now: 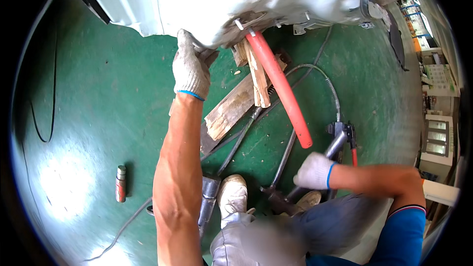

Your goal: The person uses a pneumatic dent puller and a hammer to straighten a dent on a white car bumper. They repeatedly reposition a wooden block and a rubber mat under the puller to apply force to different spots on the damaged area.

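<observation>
Gloved in white knit with a blue cuff, my left hand [192, 71] is raised to the bottom edge of a pale, dented vehicle body panel [197, 2]. Its fingers look closed on that edge, partly out of sight. My right hand [314, 171], in a matching glove and slightly blurred, is curled into a fist beside a silver cylinder [337, 142] with a hose; whether it grips anything is hidden. A long red curved tube [281, 88] slopes from under the panel, its lower end above my right hand.
Split wood pieces [231, 103] lie on the green floor [133, 88] below the panel. Metal bars and a hose [322, 71] run between them and my shoes [233, 194]. A small spray can [120, 183] stands at left. Shelving [436, 81] lines the far right.
</observation>
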`<state>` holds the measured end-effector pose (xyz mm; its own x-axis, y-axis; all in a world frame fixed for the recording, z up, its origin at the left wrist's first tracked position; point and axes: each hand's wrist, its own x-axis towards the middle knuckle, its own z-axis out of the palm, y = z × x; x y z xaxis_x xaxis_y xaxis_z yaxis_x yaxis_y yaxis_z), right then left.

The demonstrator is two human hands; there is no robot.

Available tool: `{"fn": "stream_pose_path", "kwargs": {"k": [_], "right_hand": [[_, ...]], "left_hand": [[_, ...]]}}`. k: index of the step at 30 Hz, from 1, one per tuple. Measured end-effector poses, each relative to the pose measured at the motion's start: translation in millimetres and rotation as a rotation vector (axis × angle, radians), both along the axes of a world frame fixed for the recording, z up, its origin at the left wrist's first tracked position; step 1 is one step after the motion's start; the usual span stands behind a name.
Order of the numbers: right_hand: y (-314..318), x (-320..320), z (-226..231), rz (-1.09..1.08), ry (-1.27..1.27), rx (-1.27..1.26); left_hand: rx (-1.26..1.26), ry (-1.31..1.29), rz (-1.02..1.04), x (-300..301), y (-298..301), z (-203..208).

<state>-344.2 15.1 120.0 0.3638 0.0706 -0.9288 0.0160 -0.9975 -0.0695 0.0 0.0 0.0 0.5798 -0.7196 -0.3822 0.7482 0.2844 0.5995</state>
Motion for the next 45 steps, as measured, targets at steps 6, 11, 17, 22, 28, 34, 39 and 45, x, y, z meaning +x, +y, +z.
{"fn": "stream_pose_path", "kwargs": {"k": [6, 11, 17, 22, 28, 34, 39, 45], "right_hand": [[-79, 51, 28, -0.432, -0.509, -0.313], [-22, 5, 13, -0.243, -0.706, -0.294], [29, -47, -7, -0.073, -0.37, 0.047], [-79, 23, 3, -0.311, -0.697, -0.424], [-38, -11, 15, -0.246, -0.61, -0.513], [1, -42, -7, -0.072, -0.356, -0.082], [-71, 25, 2, -0.316, -0.729, -0.552], [-76, -15, 39, -0.333, -0.54, -0.393]], "left_hand": [[-0.015, -0.046, 0.022, 10, 4, 2], [0.006, -0.04, -0.002, 13, 10, 3], [-0.005, -0.02, 0.023, 4, 2, 0], [0.008, -0.041, 0.05, 5, 1, 0], [-0.004, -0.056, 0.062, 5, 3, 2], [-0.01, -0.036, 0.028, 4, 2, -1], [0.005, -0.055, 0.054, 11, 6, -1], [-0.024, -0.059, 0.003, 5, 5, -2]]}}
